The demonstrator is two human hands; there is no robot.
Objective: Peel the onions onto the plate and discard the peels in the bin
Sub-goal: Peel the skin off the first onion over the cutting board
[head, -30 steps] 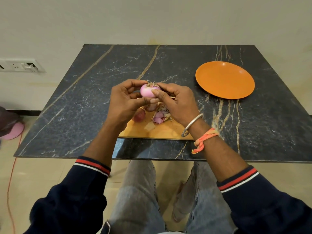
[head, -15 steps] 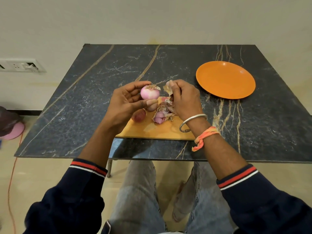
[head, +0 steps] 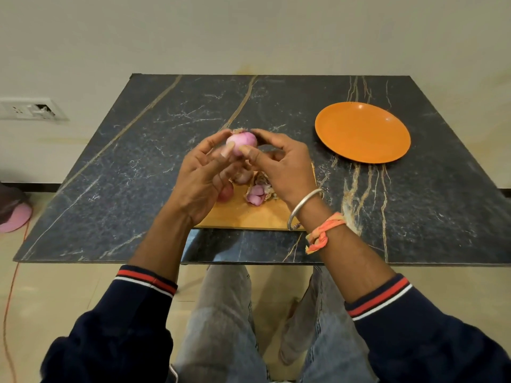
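A pale pink onion point(head: 241, 140), mostly peeled with a tuft of roots on top, is held above the wooden cutting board point(head: 249, 214). My left hand point(head: 201, 178) holds it from the left, with the thumb on its near side. My right hand point(head: 279, 167) pinches it from the right, thumb on its near face and index finger curled over the top. A heap of pink peels point(head: 258, 192) lies on the board. Two more onions on the board, a reddish one point(head: 226, 194) and a paler one point(head: 243, 176), are partly hidden by my hands. The orange plate point(head: 362, 132) has nothing on it.
The dark marble table point(head: 143, 161) stands against a pale wall. A wall socket point(head: 30, 109) is at the left. A dark and pink object point(head: 12, 210) sits on the floor at the left edge, with an orange cable point(head: 8, 299) nearby. No bin is in view.
Half a second ago my right hand was off the onion, holding a scrap of peel. It has come back and pinches the onion again. Both hands have lifted the onion slightly away from me.
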